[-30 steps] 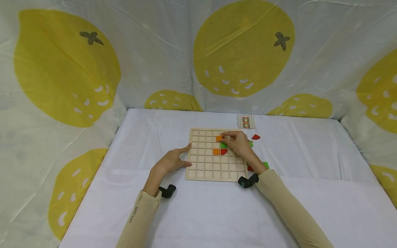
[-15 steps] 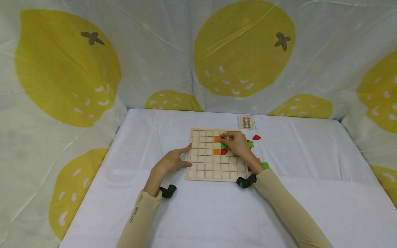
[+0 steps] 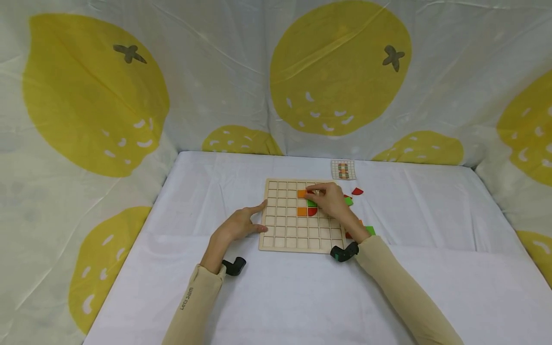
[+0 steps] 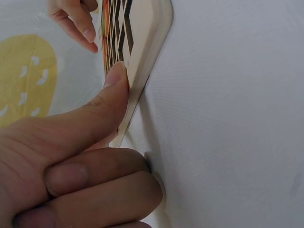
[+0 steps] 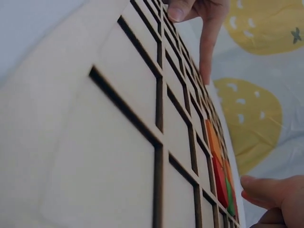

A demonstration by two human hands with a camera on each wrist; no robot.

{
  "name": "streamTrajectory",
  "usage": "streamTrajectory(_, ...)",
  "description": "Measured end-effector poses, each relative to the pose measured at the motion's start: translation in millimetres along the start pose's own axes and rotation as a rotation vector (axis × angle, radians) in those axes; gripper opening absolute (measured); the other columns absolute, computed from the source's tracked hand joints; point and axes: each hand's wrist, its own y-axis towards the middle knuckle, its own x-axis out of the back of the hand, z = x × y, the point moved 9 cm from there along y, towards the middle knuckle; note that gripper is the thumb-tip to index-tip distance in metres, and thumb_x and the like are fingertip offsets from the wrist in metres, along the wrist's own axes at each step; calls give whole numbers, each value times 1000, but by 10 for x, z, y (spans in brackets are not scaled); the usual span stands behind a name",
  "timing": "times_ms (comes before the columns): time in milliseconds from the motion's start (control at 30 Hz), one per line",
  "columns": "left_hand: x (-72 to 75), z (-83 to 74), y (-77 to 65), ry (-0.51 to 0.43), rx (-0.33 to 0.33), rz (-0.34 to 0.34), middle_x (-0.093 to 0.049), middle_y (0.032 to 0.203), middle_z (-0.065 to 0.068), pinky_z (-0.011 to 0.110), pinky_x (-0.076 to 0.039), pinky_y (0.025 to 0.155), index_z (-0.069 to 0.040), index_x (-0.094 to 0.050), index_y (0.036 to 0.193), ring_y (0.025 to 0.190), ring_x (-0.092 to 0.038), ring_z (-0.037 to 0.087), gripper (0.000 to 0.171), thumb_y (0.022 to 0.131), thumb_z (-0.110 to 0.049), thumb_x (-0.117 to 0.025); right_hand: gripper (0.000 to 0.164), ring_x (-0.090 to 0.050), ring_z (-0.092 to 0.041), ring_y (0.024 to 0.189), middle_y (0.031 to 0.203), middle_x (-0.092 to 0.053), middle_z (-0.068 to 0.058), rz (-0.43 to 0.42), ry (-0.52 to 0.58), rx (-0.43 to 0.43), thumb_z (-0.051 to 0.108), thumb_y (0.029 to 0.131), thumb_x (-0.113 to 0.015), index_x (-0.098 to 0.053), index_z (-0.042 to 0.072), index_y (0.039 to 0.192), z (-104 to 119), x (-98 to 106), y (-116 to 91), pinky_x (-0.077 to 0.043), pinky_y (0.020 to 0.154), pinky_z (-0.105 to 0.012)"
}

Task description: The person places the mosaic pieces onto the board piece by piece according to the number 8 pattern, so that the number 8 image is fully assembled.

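Left hand [image 3: 238, 224], frame centre: thumb and finger wide, touching left edge of board [image 3: 291, 230]; wooden, probably stiff; steady by rim. Right hand [image 3: 329, 197]: fingertips narrow; whether holding anything, cannot tell. Orange tile [image 3: 302, 194], board's upper middle: likely light, smooth; pinch edges.

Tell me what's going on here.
A person's left hand touches the left edge of a square, pale wooden grid board. The right hand has its fingers beside a flat orange tile in an upper row; whether they grip anything is hard to tell. Nearer the person, another flat orange square tile sits beside a rounded red tile on the board. Loose red, green and orange pieces lie by its right side, and a small printed pattern card lies beyond it.
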Motion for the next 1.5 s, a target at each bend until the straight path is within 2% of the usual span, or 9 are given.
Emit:
streamTrajectory(200,7,-23,-5,-2,10,0,-37,163,21,56,-36,119,-24,-28,164,152,-36,38,83,96,-29,-75,30,-33,-17,51,56,-37,1,-2,-1,-33,21,96,-76,-77,6,122,-72,239,-124,-24,49,-25)
streamTrajectory(467,14,-12,-13,0,30,1,-34,165,20,56,-34,121,-25,-27,164,154,-32,38,84,96,-29,-75,33,-35,-17,51,58,-38,0,-38,-58,-102,22,97,-75,-75,4,125,-324,587,-266,-26,47,-25)
streamTrajectory(767,-4,-18,-16,-5,20,3,-40,161,23,56,-37,119,-24,-27,164,149,-41,38,83,96,-30,-74,34,-37,-18,57,62,-38,-1,-93,-137,-162,21,97,-74,-74,6,127,-606,937,-385,-27,52,-27)
streamTrajectory(900,-7,-16,-15,-8,27,2,-37,163,21,57,-35,120,-25,-28,164,153,-34,38,83,96,-29,-75,33,-33,-17,54,59,-36,0,-117,-162,-167,19,97,-74,-74,5,127,-703,1058,-426,-25,50,-26)
streamTrajectory(1167,-5,-11,-13,-6,37,1,-34,165,21,57,-34,121,-25,-28,164,154,-32,38,84,96,-29,-75,39,-29,-13,53,58,-33,3,-114,-145,-150,15,97,-74,-69,4,134,-801,1093,-385,-24,52,-26)
streamTrajectory(1500,-8,2,0,-5,32,-1,-35,164,21,57,-37,118,-26,-28,164,153,-33,39,84,95,-30,-76,34,-37,-17,56,59,-38,0,-80,-171,-181,15,96,-74,-73,3,128,-858,1061,-331,-27,52,-26)
